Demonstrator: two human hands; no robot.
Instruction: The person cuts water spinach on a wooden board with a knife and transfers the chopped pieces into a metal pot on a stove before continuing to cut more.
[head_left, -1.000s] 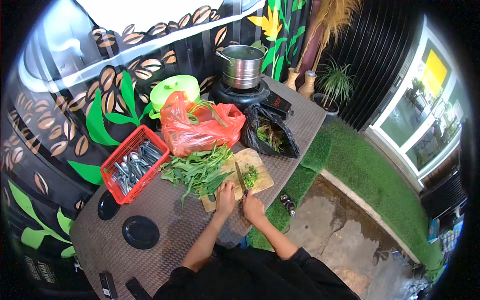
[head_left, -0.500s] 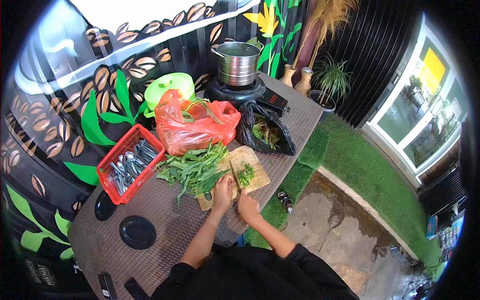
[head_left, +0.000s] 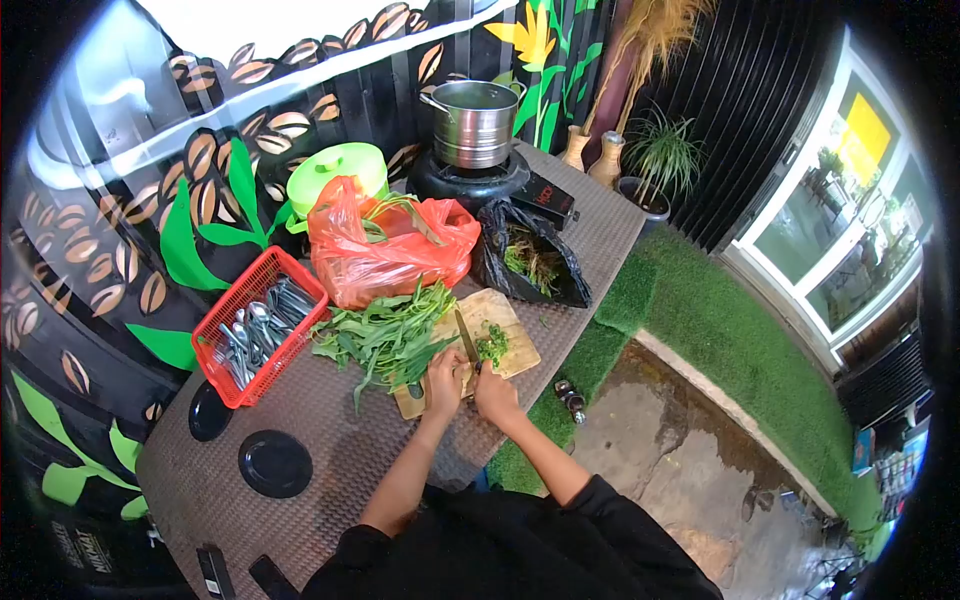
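A wooden cutting board (head_left: 489, 304) lies on the table in front of me. My right hand (head_left: 495, 395) grips the handle of a knife (head_left: 466, 333), its blade pointing away from me over the board. Close beside it, my left hand (head_left: 444, 383) is closed with curled fingers on the ends of long leafy greens (head_left: 385, 338). Their leaves spread over the board's left side and onto the table. Just right of the blade sits a small pile of chopped greens (head_left: 491, 345). My fingers partly cover the cut ends.
Behind the board stand a red plastic bag (head_left: 385, 255) and a black plastic bag (head_left: 495, 265) holding greens. A steel pot (head_left: 474, 135) rests on a portable stove (head_left: 470, 182). Left are a red basket (head_left: 265, 360) of cutlery, a green lidded pot (head_left: 340, 172) and a black plate (head_left: 275, 464).
The knife blade has tilted and shows more of its length above my hands. My right hand has shifted slightly toward the left hand. The greens and board stay in place.
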